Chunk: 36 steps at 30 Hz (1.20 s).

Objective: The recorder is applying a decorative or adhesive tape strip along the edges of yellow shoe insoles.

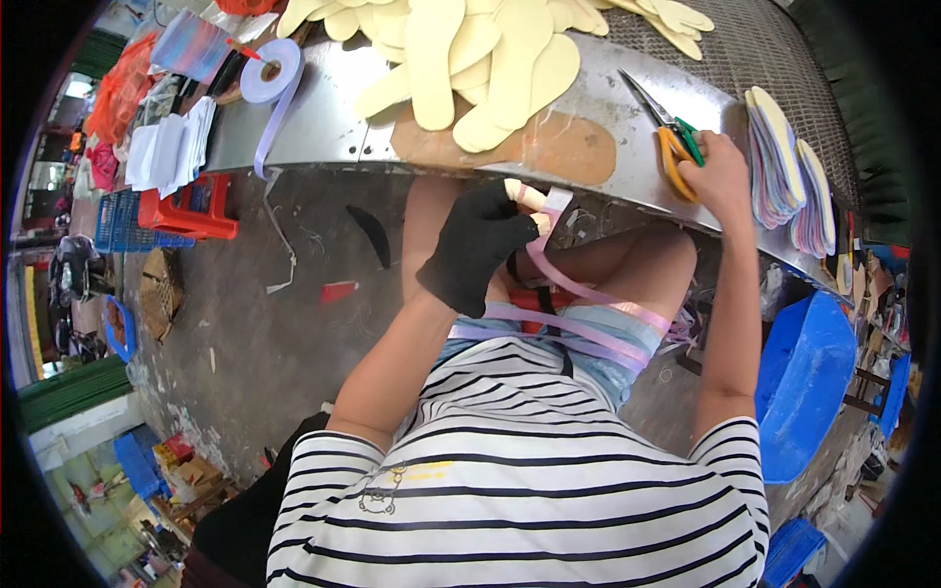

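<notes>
My left hand (477, 240), in a black fingerless glove with wrapped fingertips, is closed on the end of a pink ribbon (578, 289) in front of the metal table edge. A small white tag or patch (557, 201) shows at that end. The ribbon runs down across my lap in several strands. My bare right hand (718, 174) is at the table's right side, its fingers curled on the handles of a pair of scissors (668, 132). One handle is orange, the other green, and the dark blades point away to the left.
Cream insoles (490, 69) lie piled on the metal table (328, 122). Bundled insoles (779, 167) stand right of the scissors. A lavender ribbon roll (272, 71) and white papers (169, 152) are at left. A red stool (191, 209) and a blue tub (804, 387) flank me.
</notes>
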Tool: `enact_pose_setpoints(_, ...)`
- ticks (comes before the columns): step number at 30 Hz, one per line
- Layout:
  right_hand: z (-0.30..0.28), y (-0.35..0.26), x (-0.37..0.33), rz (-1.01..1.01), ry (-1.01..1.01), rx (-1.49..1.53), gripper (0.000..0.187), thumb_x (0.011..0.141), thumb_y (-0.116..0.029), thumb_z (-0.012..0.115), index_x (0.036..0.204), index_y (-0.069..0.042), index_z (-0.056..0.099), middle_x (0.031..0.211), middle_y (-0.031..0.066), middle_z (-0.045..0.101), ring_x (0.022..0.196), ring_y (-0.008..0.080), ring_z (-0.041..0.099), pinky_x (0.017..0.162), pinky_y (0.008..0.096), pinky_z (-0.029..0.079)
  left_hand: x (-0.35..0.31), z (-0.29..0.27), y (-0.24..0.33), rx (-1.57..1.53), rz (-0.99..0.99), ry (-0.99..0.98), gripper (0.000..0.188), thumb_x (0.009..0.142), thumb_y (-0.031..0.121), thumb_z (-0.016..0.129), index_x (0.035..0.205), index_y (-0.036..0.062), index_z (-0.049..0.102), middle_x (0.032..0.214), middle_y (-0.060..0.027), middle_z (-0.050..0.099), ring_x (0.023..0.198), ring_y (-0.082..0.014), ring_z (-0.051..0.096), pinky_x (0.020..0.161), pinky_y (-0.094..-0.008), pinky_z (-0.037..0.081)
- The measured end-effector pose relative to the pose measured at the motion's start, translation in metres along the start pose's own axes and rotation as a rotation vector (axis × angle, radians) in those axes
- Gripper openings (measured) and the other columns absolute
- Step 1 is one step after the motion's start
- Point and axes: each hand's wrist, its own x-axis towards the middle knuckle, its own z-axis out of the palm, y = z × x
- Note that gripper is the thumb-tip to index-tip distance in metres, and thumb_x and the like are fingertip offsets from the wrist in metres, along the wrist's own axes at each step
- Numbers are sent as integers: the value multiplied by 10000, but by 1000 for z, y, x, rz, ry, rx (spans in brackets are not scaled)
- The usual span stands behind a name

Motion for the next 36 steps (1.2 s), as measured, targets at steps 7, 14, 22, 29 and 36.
enact_pose_setpoints(7,-15,-66,-124,-10,-281,897,265,734,-157,676,893,1,534,737,50,514,662,106,474,593,268,397,-12,-33,-29,-50,-226,-3,81,818,42,614,895,38,590,837,-10,593,790,-92,558,711,-231,449)
enact_pose_setpoints(14,1,-77,-153,-4,-497,723,349,678,-189,769,864,-9,535,651,54,479,583,136,418,539,277,361,-8,-44,-49,-147,-349,-131,89,827,80,616,892,26,587,828,-38,599,764,-126,578,719,-249,475)
enact_pose_setpoints(22,-1,-85,-151,-90,-523,688,354,646,-219,792,792,4,558,618,80,481,553,152,417,521,289,362,-15,-39,-57,-109,-362,-136,122,820,86,622,911,8,604,838,-42,609,774,-125,577,736,-249,474)
enact_pose_setpoints(29,-11,-52,-121,-12,-262,580,319,696,-246,726,798,9,565,607,169,453,527,193,385,524,324,386,-10,-40,-56,368,86,-84,125,774,91,664,884,32,662,730,-16,620,688,-77,547,649,-227,441)
enact_pose_setpoints(36,-32,-25,-37,81,191,-45,374,729,-252,678,984,18,632,957,186,623,901,330,612,772,365,473,4,-4,12,434,425,92,93,750,61,692,830,45,646,710,-2,608,668,-58,527,621,-215,433)
